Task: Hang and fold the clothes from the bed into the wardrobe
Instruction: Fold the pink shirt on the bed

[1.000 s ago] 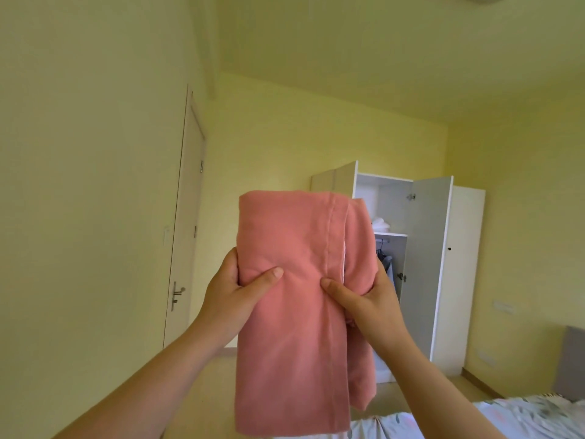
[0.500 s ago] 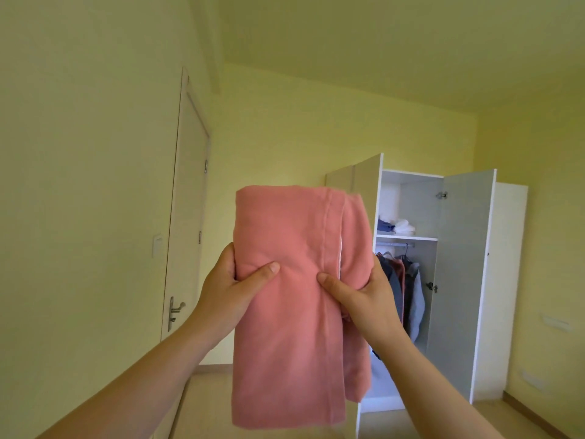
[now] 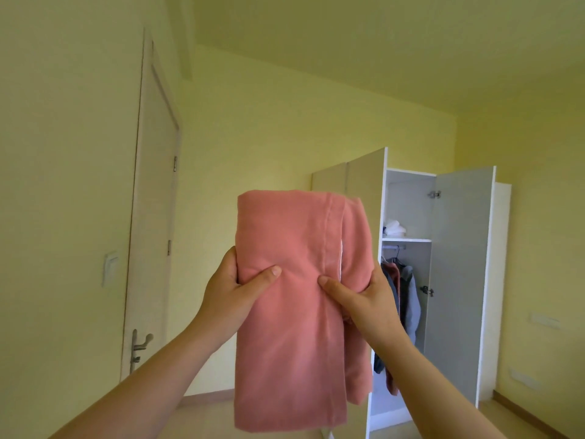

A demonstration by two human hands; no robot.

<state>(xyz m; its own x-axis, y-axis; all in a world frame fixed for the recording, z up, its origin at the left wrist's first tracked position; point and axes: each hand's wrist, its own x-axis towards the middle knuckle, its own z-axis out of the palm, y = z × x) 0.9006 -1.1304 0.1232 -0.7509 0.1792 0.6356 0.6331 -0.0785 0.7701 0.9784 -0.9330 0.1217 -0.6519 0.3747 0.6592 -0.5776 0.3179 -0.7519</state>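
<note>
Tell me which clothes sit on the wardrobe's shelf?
The white folded pile sits on the upper shelf. The grey and reddish clothes hang below it, and the pink garment is held by the left hand and right hand.

Plain salmon-pink garment (image 3: 291, 327), no print, w/ a paler seam stripe down its right side. Walls (image 3: 269, 137) & ceiling (image 3: 380, 42) pale yellow. Wardrobe (image 3: 503, 280) white, open door (image 3: 459, 280) light grey inside. On its shelf, white folded items (image 3: 395, 228); below, hanging clothes (image 3: 410, 299) in grey-blue, dusty pink & navy. Room door (image 3: 155, 217) off-white, handle (image 3: 139, 343) silver. Floor (image 3: 205, 416) light tan.
</note>
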